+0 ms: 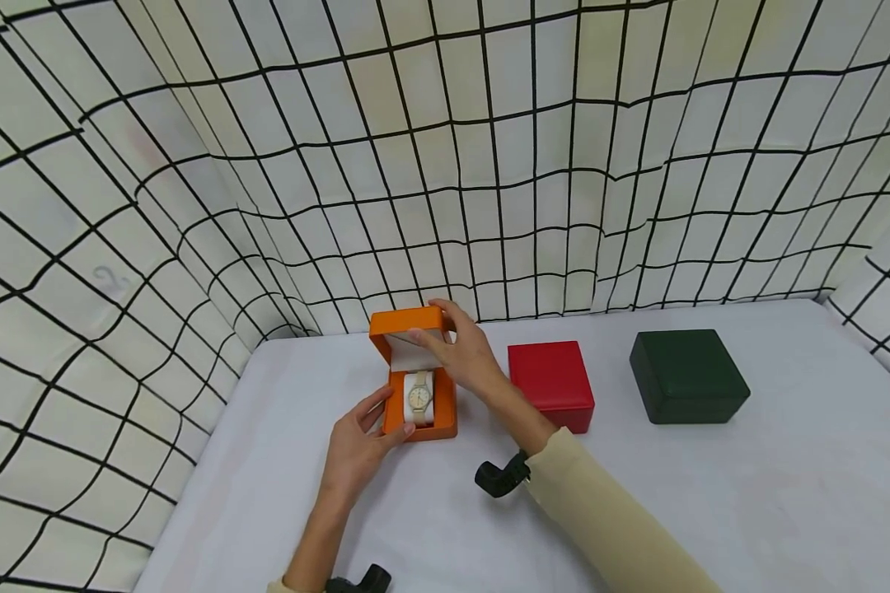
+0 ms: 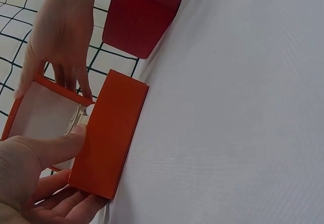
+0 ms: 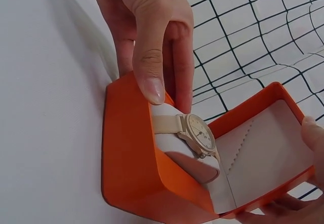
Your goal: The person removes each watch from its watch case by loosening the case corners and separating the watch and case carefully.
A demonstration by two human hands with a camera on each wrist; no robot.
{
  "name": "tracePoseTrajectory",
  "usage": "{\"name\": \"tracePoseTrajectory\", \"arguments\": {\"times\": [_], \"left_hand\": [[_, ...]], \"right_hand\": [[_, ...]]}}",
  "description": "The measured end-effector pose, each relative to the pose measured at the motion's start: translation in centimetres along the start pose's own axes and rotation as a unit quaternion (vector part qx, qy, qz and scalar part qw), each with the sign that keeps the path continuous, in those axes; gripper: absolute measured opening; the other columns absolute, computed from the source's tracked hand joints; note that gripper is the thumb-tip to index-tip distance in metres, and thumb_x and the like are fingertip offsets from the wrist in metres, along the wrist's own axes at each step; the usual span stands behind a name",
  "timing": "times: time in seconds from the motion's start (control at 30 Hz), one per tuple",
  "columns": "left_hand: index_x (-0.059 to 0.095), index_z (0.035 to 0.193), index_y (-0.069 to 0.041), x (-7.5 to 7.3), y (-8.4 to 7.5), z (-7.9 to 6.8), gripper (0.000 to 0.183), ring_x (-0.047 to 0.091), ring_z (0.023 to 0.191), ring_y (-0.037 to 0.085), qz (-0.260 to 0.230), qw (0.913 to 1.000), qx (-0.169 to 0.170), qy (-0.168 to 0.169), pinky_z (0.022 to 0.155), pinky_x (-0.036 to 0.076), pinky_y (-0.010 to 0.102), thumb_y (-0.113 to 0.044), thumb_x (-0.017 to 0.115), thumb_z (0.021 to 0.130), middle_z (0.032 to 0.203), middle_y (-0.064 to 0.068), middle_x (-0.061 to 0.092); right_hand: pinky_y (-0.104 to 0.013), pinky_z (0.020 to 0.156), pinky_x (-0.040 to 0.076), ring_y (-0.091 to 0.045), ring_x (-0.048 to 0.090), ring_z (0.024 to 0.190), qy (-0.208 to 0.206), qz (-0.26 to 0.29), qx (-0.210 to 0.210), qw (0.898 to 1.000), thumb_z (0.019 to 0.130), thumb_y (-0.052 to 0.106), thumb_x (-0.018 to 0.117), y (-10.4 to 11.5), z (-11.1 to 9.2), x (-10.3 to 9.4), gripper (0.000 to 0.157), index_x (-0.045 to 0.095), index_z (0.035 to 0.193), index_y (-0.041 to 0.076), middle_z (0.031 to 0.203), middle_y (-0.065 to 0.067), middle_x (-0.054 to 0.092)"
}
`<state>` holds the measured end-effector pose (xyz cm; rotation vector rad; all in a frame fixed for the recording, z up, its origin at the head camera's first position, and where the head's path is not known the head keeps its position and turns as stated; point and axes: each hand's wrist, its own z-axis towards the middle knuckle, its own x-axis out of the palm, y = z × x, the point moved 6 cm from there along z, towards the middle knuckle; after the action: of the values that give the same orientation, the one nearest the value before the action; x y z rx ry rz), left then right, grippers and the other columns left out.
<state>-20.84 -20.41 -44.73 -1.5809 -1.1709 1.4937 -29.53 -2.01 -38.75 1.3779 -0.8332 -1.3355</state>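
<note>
An orange watch box (image 1: 446,418) stands on the table with its lid (image 1: 387,324) raised, showing a pale lining. Inside the base, a wristwatch (image 1: 419,398) with a cream strap and light dial is wrapped round a white cushion (image 3: 169,148). My left hand (image 1: 358,449) grips the base at its left front, thumb on the front rim and fingers along the side. At the lid's right edge, my right hand (image 1: 469,354) pinches it between thumb and fingers; the right wrist view shows that hand's fingers (image 3: 314,143) at the frame edge.
To the right of the orange box sits a closed red box (image 1: 551,379), partly behind my right forearm. Farther right is a closed dark green box (image 1: 688,377). A white cloth covers the table (image 1: 786,494). Black-gridded white fabric (image 1: 489,165) hangs behind and at the sides.
</note>
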Motion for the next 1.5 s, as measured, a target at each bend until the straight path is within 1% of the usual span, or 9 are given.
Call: {"name": "tracePoseTrajectory", "arguments": {"times": [0.1, 0.23, 0.37, 0.57, 0.73, 0.87, 1.0, 1.27, 1.5], "left_hand": [[0.053, 0.152, -0.011, 0.0, 0.0, 0.0, 0.074, 0.045, 0.151, 0.035, 0.004, 1.0, 0.001, -0.001, 0.108, 0.052, 0.046, -0.011, 0.085, 0.086, 0.162, 0.017, 0.046], [0.052, 0.153, -0.01, 0.1, 0.0, 0.0, 0.074, 0.045, 0.151, 0.035, 0.011, 0.9999, 0.005, -0.002, 0.108, 0.051, 0.046, -0.011, 0.085, 0.087, 0.163, 0.017, 0.045], [0.051, 0.153, -0.01, 0.1, -0.2, 0.0, 0.075, 0.047, 0.149, 0.035, 0.017, 0.9998, 0.009, -0.003, 0.108, 0.052, 0.046, -0.011, 0.085, 0.087, 0.162, 0.017, 0.047], [0.052, 0.153, -0.009, 0.3, -0.4, -0.1, 0.074, 0.053, 0.144, 0.036, 0.016, 0.9997, 0.015, -0.003, 0.106, 0.053, 0.045, -0.01, 0.085, 0.086, 0.16, 0.017, 0.05], [0.052, 0.152, -0.008, 0.4, -0.6, 0.0, 0.073, 0.053, 0.144, 0.036, 0.025, 0.9992, 0.03, -0.003, 0.105, 0.054, 0.044, -0.012, 0.085, 0.086, 0.16, 0.016, 0.05], [0.053, 0.151, -0.008, 0.2, -0.6, 0.0, 0.072, 0.057, 0.141, 0.037, 0.033, 0.9988, 0.035, -0.003, 0.104, 0.055, 0.042, -0.012, 0.085, 0.087, 0.159, 0.016, 0.051], [0.054, 0.151, -0.007, 0.1, -0.6, 0.0, 0.071, 0.058, 0.14, 0.037, 0.038, 0.9986, 0.038, 0.0, 0.104, 0.055, 0.041, -0.012, 0.085, 0.087, 0.159, 0.016, 0.05], [0.052, 0.151, -0.005, 0.1, -0.7, 0.0, 0.071, 0.057, 0.14, 0.038, 0.044, 0.9979, 0.046, 0.013, 0.104, 0.055, 0.041, -0.013, 0.084, 0.088, 0.159, 0.017, 0.049], [0.052, 0.151, -0.004, -0.1, -1.0, 0.1, 0.068, 0.05, 0.147, 0.037, 0.058, 0.9968, 0.05, 0.022, 0.107, 0.053, 0.042, -0.011, 0.081, 0.09, 0.16, 0.016, 0.048]], "right_hand": [[-0.054, 0.118, 0.045, -0.034, 0.052, 0.142, -0.013, -0.009, 0.007, 1.0, 0.099, 0.043, 0.071, -0.1, -0.5, -0.3, 0.071, 0.042, 0.157, 0.016, 0.155, -0.015, 0.053], [-0.053, 0.118, 0.046, -0.036, 0.05, 0.144, -0.025, -0.017, 0.005, 1.0, 0.099, 0.035, 0.072, -0.1, -1.2, -0.7, 0.07, 0.042, 0.155, 0.007, 0.155, -0.018, 0.051], [-0.051, 0.111, 0.052, -0.039, 0.051, 0.141, -0.037, -0.028, 0.0, 0.999, 0.099, 0.027, 0.072, 0.1, -2.0, -1.0, 0.068, 0.041, 0.153, 0.0, 0.155, -0.021, 0.047], [-0.043, 0.098, 0.06, -0.034, 0.057, 0.131, -0.042, -0.028, 0.014, 0.999, 0.098, 0.02, 0.071, 0.4, -3.6, -1.0, 0.055, 0.047, 0.142, -0.002, 0.144, -0.021, 0.05], [-0.041, 0.094, 0.06, -0.031, 0.061, 0.117, -0.009, -0.066, 0.004, 0.998, 0.096, 0.016, 0.073, 0.6, -4.5, -0.4, 0.04, 0.056, 0.128, -0.001, 0.128, -0.017, 0.057], [-0.043, 0.099, 0.057, -0.032, 0.06, 0.113, 0.041, -0.112, -0.011, 0.993, 0.095, 0.017, 0.076, 0.5, -4.7, 0.5, 0.038, 0.061, 0.125, 0.0, 0.126, -0.019, 0.058], [-0.045, 0.102, 0.058, -0.033, 0.059, 0.118, 0.073, -0.144, -0.016, 0.987, 0.092, 0.018, 0.079, 0.0, -4.8, 1.2, 0.042, 0.064, 0.128, 0.002, 0.131, -0.021, 0.059], [-0.047, 0.106, 0.056, -0.031, 0.053, 0.125, 0.101, -0.183, -0.013, 0.978, 0.088, 0.021, 0.083, -1.2, -4.6, 1.9, 0.057, 0.062, 0.139, 0.007, 0.142, -0.018, 0.058], [-0.045, 0.106, 0.055, -0.028, 0.05, 0.129, 0.102, -0.2, -0.022, 0.974, 0.087, 0.027, 0.085, -1.8, -4.5, 2.4, 0.062, 0.061, 0.142, 0.01, 0.147, -0.012, 0.058]]}}
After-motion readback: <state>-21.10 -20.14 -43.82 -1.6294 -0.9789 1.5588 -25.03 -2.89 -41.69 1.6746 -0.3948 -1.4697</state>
